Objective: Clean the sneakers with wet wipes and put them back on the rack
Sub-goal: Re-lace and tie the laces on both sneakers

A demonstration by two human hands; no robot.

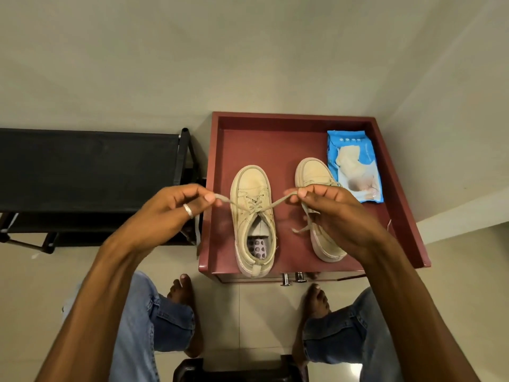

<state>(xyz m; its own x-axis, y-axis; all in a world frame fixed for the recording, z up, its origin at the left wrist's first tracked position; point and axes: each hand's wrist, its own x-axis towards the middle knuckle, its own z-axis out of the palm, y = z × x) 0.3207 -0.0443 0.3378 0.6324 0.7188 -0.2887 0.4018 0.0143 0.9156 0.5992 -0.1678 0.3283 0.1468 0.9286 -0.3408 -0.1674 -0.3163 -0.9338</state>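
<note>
Two beige sneakers stand toe-away on a red-brown cabinet top [275, 139]. The left sneaker [252, 194] shows fully; its laces [256, 206] are pulled taut to both sides. My left hand [176, 205] pinches the left lace end, and my right hand [327, 208] pinches the right lace end. The right sneaker [312, 172] lies partly hidden under my right hand, its own lace hanging loose. A blue pack of wet wipes [355, 166] lies flat to the right of the sneakers, its flap open with a wipe showing.
A black shoe rack [88, 166] stands left of the cabinet, its top shelf bare. Cream walls close the corner behind and to the right. My jeans-clad legs and bare feet are on the tiled floor below. A dark stool edge [237, 368] shows at the bottom.
</note>
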